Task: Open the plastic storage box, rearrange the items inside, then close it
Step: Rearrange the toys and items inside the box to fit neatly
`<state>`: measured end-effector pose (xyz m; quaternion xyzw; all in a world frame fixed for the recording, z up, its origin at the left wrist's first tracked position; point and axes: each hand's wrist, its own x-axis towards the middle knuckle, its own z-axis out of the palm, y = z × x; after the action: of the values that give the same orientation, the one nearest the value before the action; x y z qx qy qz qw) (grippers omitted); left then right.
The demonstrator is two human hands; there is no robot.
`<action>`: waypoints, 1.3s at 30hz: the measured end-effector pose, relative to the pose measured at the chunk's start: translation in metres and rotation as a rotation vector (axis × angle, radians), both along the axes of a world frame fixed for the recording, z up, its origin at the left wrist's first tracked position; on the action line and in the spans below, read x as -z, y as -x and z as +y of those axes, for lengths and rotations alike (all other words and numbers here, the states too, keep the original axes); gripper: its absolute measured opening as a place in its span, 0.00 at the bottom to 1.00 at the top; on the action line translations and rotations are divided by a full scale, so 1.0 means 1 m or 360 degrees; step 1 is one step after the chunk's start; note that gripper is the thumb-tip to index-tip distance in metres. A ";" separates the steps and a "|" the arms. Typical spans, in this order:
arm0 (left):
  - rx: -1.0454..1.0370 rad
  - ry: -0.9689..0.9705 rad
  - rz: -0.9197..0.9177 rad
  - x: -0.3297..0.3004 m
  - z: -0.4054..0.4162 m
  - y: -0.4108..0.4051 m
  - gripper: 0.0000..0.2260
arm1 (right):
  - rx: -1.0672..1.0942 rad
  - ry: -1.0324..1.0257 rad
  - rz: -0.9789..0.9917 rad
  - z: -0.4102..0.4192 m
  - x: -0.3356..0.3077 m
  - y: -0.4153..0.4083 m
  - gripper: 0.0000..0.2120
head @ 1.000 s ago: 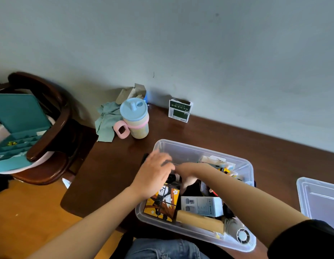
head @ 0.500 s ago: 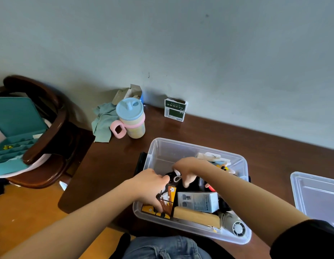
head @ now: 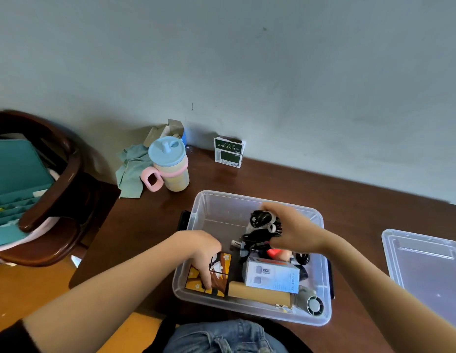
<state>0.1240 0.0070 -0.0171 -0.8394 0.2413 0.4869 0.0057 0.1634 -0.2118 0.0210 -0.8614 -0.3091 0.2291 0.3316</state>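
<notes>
The clear plastic storage box [head: 214, 207] stands open on the brown table, its lid [head: 425, 263] lying off to the right. My left hand [head: 198, 250] grips an orange and brown picture box [head: 216, 276] at the box's near left corner. My right hand [head: 293, 230] holds a bundle of black cable with a white adapter [head: 262, 225] just above the middle of the box. A white carton [head: 270, 276], a tan wooden block [head: 257, 294] and a small grey fan [head: 313, 304] lie along the near side. The far left part of the box is bare.
A blue-lidded cup with a pink handle [head: 170, 166], a teal cloth [head: 132, 169] and a green and white packet [head: 228, 152] stand at the back by the wall. A dark wooden chair [head: 58, 200] with a teal organiser [head: 15, 179] is at the left.
My right hand has lifted the black cable bundle up out of the items. My left hand has settled lower onto the picture box at the near left.
</notes>
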 end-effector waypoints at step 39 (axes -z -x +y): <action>-0.1291 0.0651 -0.0511 0.061 -0.052 -0.015 0.08 | 0.1018 0.0486 -0.0083 -0.035 0.014 0.031 0.08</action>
<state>0.1394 -0.0449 -0.0782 -0.9144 -0.0185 0.2565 -0.3127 0.1327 -0.2469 0.0069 -0.9598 0.0059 0.1352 0.2458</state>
